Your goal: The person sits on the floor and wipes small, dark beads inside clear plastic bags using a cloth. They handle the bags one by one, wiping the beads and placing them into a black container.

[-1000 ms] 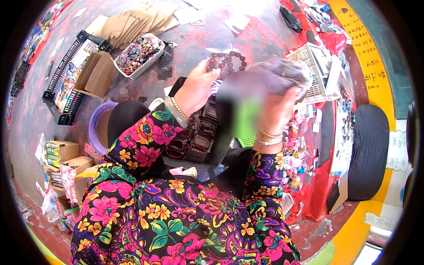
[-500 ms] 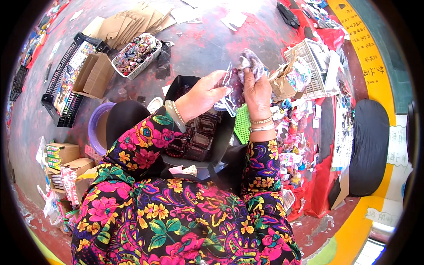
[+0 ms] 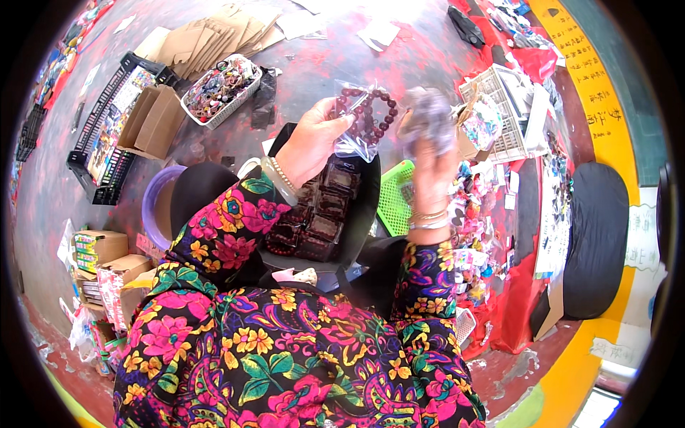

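Note:
My left hand [image 3: 312, 146] pinches a clear plastic bag [image 3: 359, 148] by its side, above a black tub [image 3: 367, 207]. Dark red beaded bracelets [image 3: 390, 114] show in and over the bag; whether every loop is inside it I cannot tell. To the right, my right hand [image 3: 437, 175] is smeared by motion and grips a crumpled greyish-purple cloth [image 3: 428, 118], apart from the bag. Inside the tub, small clear packets of dark red beads [image 3: 321, 228] lie stacked in rows, partly behind my left wrist.
A bright green basket [image 3: 394, 200] stands right of the tub. Small bagged goods [image 3: 474, 228] cover the right side. Farther off are a white basket of hair ties [image 3: 222, 89], a black crate [image 3: 100, 171], an open carton [image 3: 151, 123] and flattened cardboard [image 3: 207, 39]. A purple-rimmed tub [image 3: 153, 203] sits left.
My right hand has swung right with the cloth, away from the bag. My left hand has shifted slightly left and down, and the beads in its bag now show plainly.

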A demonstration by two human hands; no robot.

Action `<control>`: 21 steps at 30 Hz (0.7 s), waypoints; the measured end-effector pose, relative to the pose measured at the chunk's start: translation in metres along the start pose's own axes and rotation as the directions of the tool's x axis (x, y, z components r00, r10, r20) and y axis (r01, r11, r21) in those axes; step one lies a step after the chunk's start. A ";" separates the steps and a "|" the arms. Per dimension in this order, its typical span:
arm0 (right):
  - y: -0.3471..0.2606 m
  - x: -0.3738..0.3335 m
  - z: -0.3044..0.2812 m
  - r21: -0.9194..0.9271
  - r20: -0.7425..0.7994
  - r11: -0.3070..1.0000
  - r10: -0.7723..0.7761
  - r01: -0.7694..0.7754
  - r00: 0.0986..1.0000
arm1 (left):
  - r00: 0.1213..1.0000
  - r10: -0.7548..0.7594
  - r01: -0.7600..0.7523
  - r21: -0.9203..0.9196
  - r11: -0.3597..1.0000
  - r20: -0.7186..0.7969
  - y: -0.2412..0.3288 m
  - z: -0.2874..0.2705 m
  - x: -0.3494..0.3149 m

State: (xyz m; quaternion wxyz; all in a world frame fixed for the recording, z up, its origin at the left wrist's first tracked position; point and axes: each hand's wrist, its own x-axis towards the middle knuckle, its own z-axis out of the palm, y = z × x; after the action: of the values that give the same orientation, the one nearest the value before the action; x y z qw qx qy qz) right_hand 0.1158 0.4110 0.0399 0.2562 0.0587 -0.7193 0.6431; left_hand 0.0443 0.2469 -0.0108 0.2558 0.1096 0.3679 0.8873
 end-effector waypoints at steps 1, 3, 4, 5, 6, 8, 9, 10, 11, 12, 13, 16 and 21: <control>0.008 -0.012 0.014 0.045 0.050 0.990 0.130 -0.132 0.990 | 0.999 -0.013 0.013 0.001 1.000 -0.029 0.000 0.000 0.001; 0.005 -0.014 0.032 -0.555 0.407 0.724 -0.193 0.410 0.893 | 0.996 -0.049 0.039 -0.136 0.990 -0.068 0.003 0.000 0.000; 0.005 -0.016 0.042 -0.624 0.510 0.600 -0.173 0.501 0.843 | 0.994 -0.069 0.050 -0.204 0.978 -0.086 0.004 0.000 0.000; 0.007 -0.014 0.042 -0.634 0.467 0.605 -0.196 0.481 0.862 | 0.996 -0.055 0.041 -0.192 0.981 -0.067 0.005 0.000 -0.001; 0.012 -0.009 0.041 -0.641 0.427 0.611 -0.219 0.465 0.877 | 0.997 -0.059 0.050 -0.170 0.984 -0.047 0.004 -0.001 -0.002; 0.024 -0.001 0.034 -0.636 0.336 0.660 -0.229 0.399 0.914 | 0.997 -0.071 0.070 -0.125 0.990 -0.004 0.001 -0.001 -0.001; 0.028 0.003 0.032 -0.621 0.285 0.702 -0.213 0.349 0.935 | 0.998 -0.058 0.059 -0.148 0.987 0.012 -0.001 0.000 0.001; 0.030 0.005 0.031 -0.601 0.233 0.741 -0.195 0.299 0.953 | 0.998 -0.059 0.062 -0.133 0.989 0.023 0.000 0.000 0.000; 0.028 0.003 0.030 -0.545 0.150 0.810 -0.160 0.217 0.976 | 0.998 -0.061 0.065 -0.118 0.991 0.034 0.001 0.002 -0.001; 0.036 0.005 0.027 -0.283 0.012 0.955 -0.086 0.086 0.996 | 0.997 -0.064 0.068 -0.099 0.993 0.045 0.002 0.003 -0.002; 0.048 0.009 0.021 0.014 -0.097 1.000 0.027 -0.025 0.995 | 0.998 -0.063 0.065 -0.071 0.995 0.033 0.002 0.004 -0.002; 0.049 0.021 -0.013 -0.318 -0.246 0.945 -0.002 -0.079 0.969 | 0.987 -0.103 0.116 -0.107 0.987 0.122 0.014 0.004 -0.005; 0.037 0.024 -0.046 0.364 -0.177 0.837 0.492 -0.408 0.853 | 0.990 -0.045 0.032 0.101 0.994 0.132 0.030 0.006 -0.001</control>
State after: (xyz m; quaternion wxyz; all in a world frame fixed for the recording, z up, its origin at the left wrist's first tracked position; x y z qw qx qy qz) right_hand 0.0929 0.4669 0.0195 0.1769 -0.1593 -0.5605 0.7932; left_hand 0.0364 0.2314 0.0147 0.2912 0.1742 0.3953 0.8536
